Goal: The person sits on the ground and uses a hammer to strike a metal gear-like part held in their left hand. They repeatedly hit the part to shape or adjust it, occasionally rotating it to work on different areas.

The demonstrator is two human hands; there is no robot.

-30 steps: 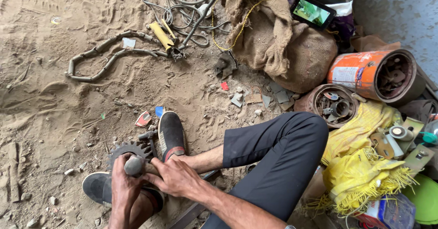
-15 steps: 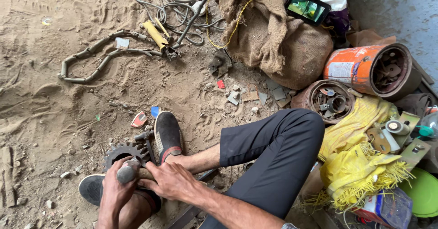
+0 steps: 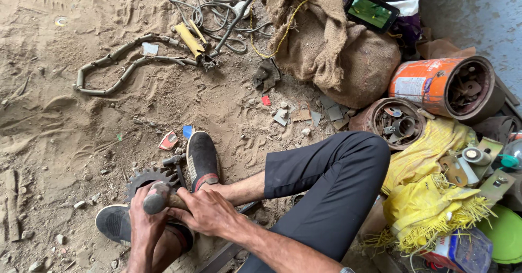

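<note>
I sit on sandy ground with my feet in dark shoes point(image 3: 202, 159) drawn in. A dark toothed gear point(image 3: 145, 178) lies on the sand between my shoes. My left hand point(image 3: 142, 218) wraps around a short worn cylindrical tool point(image 3: 156, 199), held over the gear. My right hand point(image 3: 207, 213) grips the same tool just to the right, at its other end. A small bolt-like metal part point(image 3: 173, 160) sticks up beside the gear. What the tool touches under my hands is hidden.
A bent link chain point(image 3: 117, 61), a yellow-handled tool point(image 3: 190, 40) and coiled cables point(image 3: 223, 6) lie at the top. A burlap sack point(image 3: 337, 44) with a phone point(image 3: 372, 11), an orange can point(image 3: 440, 85), a tin of parts point(image 3: 397, 123) and yellow cloth point(image 3: 429, 197) crowd the right.
Both hands stay clasped on the tool over the gear, shifting only slightly. The camera view has tilted a little, moving the scene upward and left.
</note>
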